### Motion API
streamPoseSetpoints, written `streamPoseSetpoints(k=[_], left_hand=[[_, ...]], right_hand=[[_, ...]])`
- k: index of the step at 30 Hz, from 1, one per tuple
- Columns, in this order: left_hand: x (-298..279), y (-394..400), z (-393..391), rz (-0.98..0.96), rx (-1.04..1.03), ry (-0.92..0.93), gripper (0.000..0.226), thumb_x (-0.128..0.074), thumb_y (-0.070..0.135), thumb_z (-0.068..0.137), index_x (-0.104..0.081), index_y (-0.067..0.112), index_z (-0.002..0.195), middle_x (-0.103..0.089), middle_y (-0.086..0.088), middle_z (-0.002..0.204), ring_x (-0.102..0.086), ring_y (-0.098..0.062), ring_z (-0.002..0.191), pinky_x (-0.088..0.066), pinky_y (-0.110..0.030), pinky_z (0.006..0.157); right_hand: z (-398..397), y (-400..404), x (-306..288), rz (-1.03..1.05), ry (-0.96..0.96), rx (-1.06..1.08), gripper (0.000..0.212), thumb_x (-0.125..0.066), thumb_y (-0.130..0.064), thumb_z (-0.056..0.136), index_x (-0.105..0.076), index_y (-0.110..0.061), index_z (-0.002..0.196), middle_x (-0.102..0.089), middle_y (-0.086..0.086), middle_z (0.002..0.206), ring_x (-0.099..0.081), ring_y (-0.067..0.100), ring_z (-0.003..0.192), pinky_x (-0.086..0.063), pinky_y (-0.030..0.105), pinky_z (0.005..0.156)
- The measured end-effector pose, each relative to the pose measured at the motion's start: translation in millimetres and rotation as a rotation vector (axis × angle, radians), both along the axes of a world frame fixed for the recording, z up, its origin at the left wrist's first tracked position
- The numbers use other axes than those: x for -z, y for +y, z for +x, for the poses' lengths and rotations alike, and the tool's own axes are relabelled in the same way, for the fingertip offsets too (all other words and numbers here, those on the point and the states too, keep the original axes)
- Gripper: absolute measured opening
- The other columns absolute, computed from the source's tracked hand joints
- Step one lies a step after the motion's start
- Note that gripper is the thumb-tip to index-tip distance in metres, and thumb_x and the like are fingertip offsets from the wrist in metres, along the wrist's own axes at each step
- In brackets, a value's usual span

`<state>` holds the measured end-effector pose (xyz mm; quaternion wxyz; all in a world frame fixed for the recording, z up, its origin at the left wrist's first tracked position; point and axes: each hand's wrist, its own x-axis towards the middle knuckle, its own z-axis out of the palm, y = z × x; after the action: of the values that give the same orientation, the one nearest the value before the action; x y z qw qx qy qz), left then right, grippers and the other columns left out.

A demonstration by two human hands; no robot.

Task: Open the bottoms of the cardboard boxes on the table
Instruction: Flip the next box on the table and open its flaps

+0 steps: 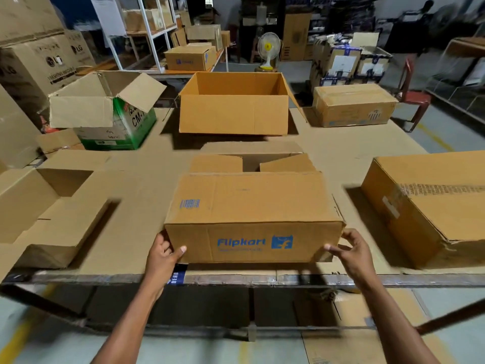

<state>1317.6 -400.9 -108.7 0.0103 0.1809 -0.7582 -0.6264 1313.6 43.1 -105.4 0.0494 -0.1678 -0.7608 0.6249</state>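
Flipkart box [252,206] gripped at both near corners by left hand [164,254] and right hand [351,252]

the near brown box [252,203] carries a blue logo and blue barcode; a far box [118,122] is green and white; the surface [147,164] is tan.

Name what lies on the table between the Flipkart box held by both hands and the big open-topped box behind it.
In the head view, the Flipkart box and open-topped box are separated by a low box with open flaps.
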Motion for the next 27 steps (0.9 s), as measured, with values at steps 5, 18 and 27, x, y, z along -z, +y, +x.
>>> streamPoseSetpoints(k=[5, 18, 27], left_hand=[[32, 1, 12, 0.034, -0.001, -0.121, 0.031, -0.071, 0.006, 0.089, -0.056, 0.024, 0.11, -0.066, -0.008, 0.123, -0.062, -0.026, 0.119, -0.048, -0.037, 0.1], [-22, 2, -13, -0.057, 0.096, 0.068, 0.074, -0.062, 0.026, 0.09, -0.029, 0.032, 0.155, -0.043, 0.007, 0.152, -0.04, -0.016, 0.14, -0.031, -0.043, 0.118], [-41, 10, -36, -0.216, 0.105, 0.041, 0.057, -0.066, 0.019, 0.095, -0.043, 0.022, 0.147, -0.059, 0.008, 0.126, -0.056, -0.016, 0.118, -0.046, -0.035, 0.098]], right_hand=[[14, -3, 35, 0.017, -0.095, 0.016, 0.036, -0.08, -0.003, 0.078, -0.058, -0.015, 0.104, -0.069, 0.003, 0.114, -0.069, 0.024, 0.102, -0.058, 0.042, 0.085], [-21, -4, -27, 0.013, 0.042, -0.061, 0.057, -0.051, -0.02, 0.085, -0.056, -0.018, 0.142, -0.054, 0.0, 0.146, -0.047, 0.02, 0.132, -0.041, 0.033, 0.098], [-43, -22, -40, 0.2, -0.093, -0.059, 0.062, -0.066, -0.024, 0.094, -0.042, -0.013, 0.15, -0.05, 0.004, 0.148, -0.049, 0.029, 0.133, -0.043, 0.046, 0.109]])
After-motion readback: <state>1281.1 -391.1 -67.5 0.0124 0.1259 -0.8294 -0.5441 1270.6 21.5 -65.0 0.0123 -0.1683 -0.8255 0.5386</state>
